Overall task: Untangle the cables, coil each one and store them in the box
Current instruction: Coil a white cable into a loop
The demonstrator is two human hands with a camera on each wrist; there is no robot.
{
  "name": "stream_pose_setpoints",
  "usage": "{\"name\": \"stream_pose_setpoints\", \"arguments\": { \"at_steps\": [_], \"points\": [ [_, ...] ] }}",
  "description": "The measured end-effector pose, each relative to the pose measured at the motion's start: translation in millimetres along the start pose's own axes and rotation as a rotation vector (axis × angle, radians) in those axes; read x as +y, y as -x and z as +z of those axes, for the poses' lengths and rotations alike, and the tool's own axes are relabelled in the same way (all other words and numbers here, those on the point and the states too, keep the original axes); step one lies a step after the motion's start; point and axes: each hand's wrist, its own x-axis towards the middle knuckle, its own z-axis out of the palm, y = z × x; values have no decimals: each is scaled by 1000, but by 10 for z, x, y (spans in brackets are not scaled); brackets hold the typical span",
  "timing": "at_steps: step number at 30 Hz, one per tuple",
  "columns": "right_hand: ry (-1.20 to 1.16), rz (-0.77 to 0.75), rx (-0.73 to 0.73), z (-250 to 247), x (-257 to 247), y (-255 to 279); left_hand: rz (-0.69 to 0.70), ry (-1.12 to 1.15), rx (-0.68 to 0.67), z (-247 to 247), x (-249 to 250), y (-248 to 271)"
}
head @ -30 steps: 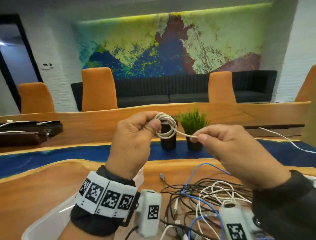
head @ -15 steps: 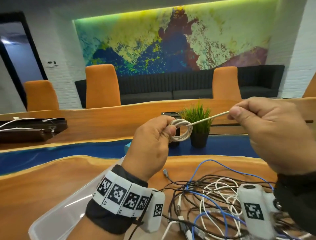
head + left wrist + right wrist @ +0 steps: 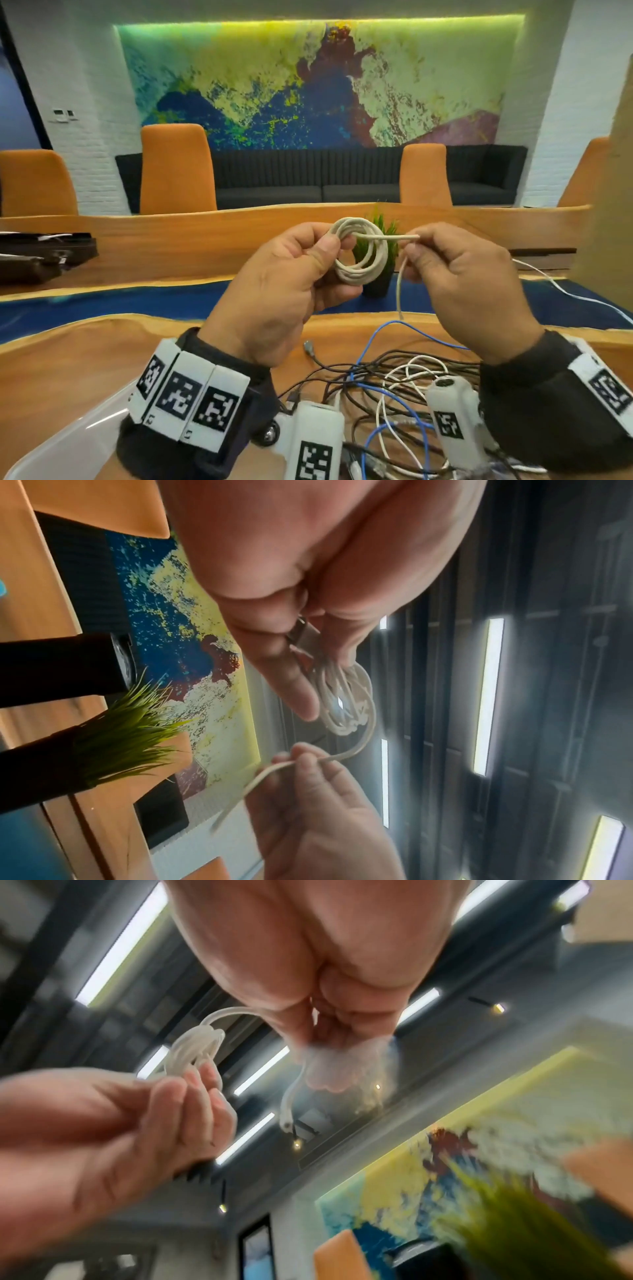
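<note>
The white cable [image 3: 360,255] is wound into a small coil of several loops and is held up in the air above the table, in front of the person. The left hand [image 3: 274,287] pinches the coil at its left side between thumb and fingers; in the left wrist view a metal plug [image 3: 303,635] of this cable sits between those fingers. The right hand [image 3: 469,291] pinches the free end of the same cable just beside the coil, and the short tail hangs down from this hand.

The table [image 3: 68,359] is of orange-brown wood with a wavy edge and a blue strip [image 3: 102,301] along its middle. Behind it stand orange chairs [image 3: 176,168], a dark sofa [image 3: 342,181] and a white brick wall with a large colourful painting [image 3: 308,89]. The wrist views show long ceiling lights [image 3: 488,693].

On the table below the hands lies a tangle of black, white and blue cables [image 3: 387,401]. At the lower left is a corner of a clear plastic box [image 3: 68,442], partly hidden by the left wrist. A small green plant in a dark pot [image 3: 376,274] stands behind the coil. Another white cable [image 3: 575,294] runs over the blue strip at the right.
</note>
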Motion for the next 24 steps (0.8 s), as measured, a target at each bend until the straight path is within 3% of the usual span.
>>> {"name": "stream_pose_setpoints", "arguments": {
  "at_steps": [4, 9, 11, 13, 18, 21, 24],
  "points": [
    [-807, 423, 127, -7, -166, -42, -4, -35, -55, 89, -50, 26],
    [-1118, 608, 209, 2, -185, -38, -18, -91, -76, 153, -113, 31],
    [-1194, 664, 176, 3, -180, -38, -8, -100, -73, 160, -147, 30],
    [-1227, 719, 61, 9, -169, -28, 27, -101, -47, 176, -170, 22],
    [-1191, 722, -417, 10, -125, 59, 226, -201, 68, 189, -120, 25],
    [-1386, 675, -647, 25, -80, 91, 331, -313, 93, 242, -130, 49],
    [-1533, 661, -798, 28, -108, 115, 345, -344, 82, 275, -193, 53]
  ]
}}
